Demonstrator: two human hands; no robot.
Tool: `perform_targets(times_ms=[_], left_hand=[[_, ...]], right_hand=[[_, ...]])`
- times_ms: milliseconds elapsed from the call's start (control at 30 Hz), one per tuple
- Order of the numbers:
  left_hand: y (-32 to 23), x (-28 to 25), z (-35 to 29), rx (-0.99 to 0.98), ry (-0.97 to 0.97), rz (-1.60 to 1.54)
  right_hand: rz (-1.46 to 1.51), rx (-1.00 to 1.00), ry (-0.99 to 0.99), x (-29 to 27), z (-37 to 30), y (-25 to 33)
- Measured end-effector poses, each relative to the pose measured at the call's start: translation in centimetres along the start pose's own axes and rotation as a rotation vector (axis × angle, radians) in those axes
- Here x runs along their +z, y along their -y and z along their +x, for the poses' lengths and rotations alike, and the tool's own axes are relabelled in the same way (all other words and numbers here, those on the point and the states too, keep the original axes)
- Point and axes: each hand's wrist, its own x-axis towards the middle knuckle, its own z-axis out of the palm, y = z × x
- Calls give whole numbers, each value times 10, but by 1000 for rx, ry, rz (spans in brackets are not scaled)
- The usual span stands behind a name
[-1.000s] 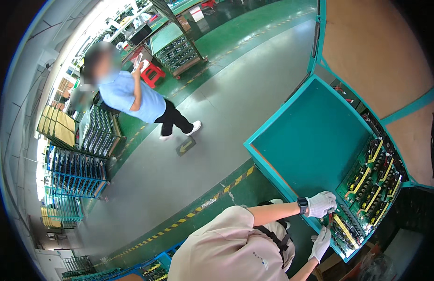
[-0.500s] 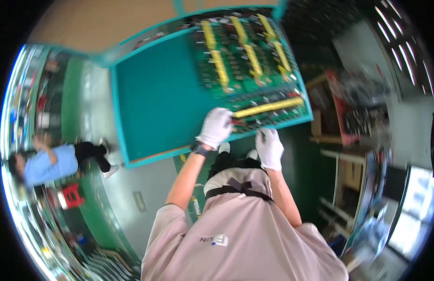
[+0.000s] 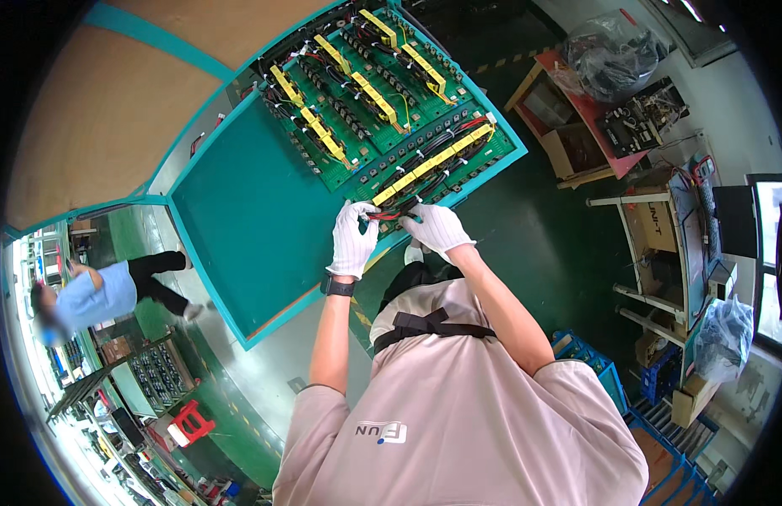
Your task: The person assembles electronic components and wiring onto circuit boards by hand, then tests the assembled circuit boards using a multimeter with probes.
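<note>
Both my hands wear white gloves. At the near left end of a green circuit board (image 3: 479, 173), the fingers of my left hand (image 3: 352, 243) close on a bundle of red and black wires (image 3: 386, 216). My right hand (image 3: 440, 229) pinches the dark part of the same bundle, just to the right. A row of yellow blocks (image 3: 433, 166) runs along this board, with black cables beside it. Beyond it lie more green boards (image 3: 349, 169) carrying yellow blocks and dark components. All of them rest on a teal-topped workbench (image 3: 256, 202) with a raised rim.
Brown panels with teal framing (image 3: 87, 110) rise at the far left. A person in a blue shirt (image 3: 104, 293) is beyond the bench's left side. To the right are a red-topped table (image 3: 614, 156) with electronics and a shelf rack (image 3: 661, 253). A red stool (image 3: 191, 423) stands lower left.
My right hand has come from the bench's near edge onto the wires beside my left hand. The view has turned, so the bench appears tilted and shifted left.
</note>
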Motion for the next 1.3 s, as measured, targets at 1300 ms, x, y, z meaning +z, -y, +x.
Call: perform_targets(times_ms=[1300], left_hand=[[-15,-29,23,24,78,-3]], right_hand=[[-390,-255,-439,17,4,0]])
